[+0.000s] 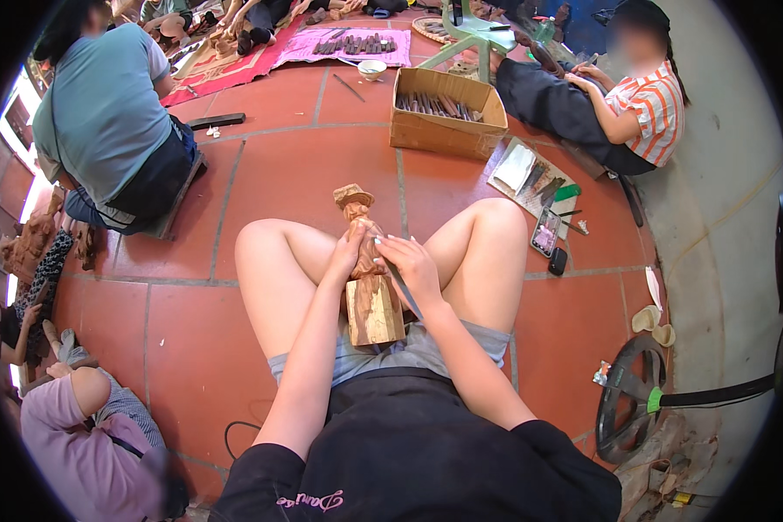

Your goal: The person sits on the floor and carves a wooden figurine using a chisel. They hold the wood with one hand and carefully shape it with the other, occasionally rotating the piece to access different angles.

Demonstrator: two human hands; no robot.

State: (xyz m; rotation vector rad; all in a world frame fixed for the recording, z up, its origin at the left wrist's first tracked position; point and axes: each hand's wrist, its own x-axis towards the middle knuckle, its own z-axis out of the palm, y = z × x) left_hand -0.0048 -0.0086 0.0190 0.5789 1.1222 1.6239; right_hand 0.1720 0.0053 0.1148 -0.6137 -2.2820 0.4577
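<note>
A carved wooden figure [354, 207] with a brimmed hat stands between my thighs, its uncut block base [375, 315] resting near my lap. My left hand [346, 252] is closed around the left side of the figure's body. On the other side, my right hand [411, 268] pinches a thin dark grey strip [406, 295], its fingertips against the carved surface. The strip slants down from under that hand past the block; whether it is a file, a blade or abrasive I cannot tell. My fingers hide part of the carving.
A cardboard box [451, 142] of tools stands ahead. Right of it lies a board [506, 181] with tools and a phone [545, 230]. Co-workers sit at left [104, 113], lower left [96, 435] and right [644, 113]. A black wheel-shaped fan part [613, 409] stands at right.
</note>
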